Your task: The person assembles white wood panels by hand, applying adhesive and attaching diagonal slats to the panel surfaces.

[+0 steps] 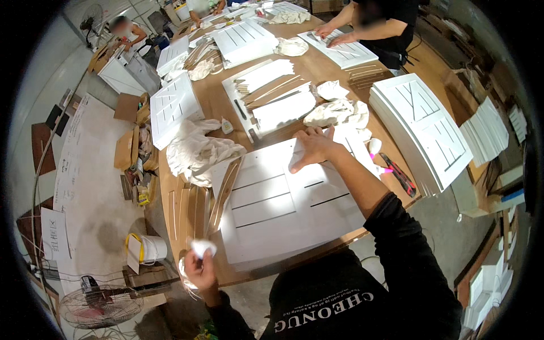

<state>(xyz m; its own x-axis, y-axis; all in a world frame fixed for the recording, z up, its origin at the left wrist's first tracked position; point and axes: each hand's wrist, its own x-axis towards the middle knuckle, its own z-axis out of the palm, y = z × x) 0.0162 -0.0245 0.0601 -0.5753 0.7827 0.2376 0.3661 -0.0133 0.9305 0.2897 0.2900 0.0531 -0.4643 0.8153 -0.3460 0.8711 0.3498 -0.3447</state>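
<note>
A white slotted panel (pixel 266 238) lies flat on the table in front of me. My right hand (pixel 315 148) rests on its far part, fingers spread, beside a white cloth (pixel 340 113). Off the panel's near left corner, my left hand (pixel 202 272) is closed on a small white object (pixel 203 248), blurred and too unclear to name. Thin brown strips (pixel 195 207) lie along the panel's left side. To the right of the panel are white bottles with pink tips, one of them a glue-type squeeze bottle (pixel 374 148), and a red-and-black hand tool (pixel 398 174).
A tall stack of white panels (pixel 422 124) stands at the right table edge. A crumpled cloth (pixel 201 148) lies at the left. Across the table, a person (pixel 391 28) handles another panel (pixel 338 51). A fan (pixel 102 303) and a white bucket (pixel 152 249) stand at lower left.
</note>
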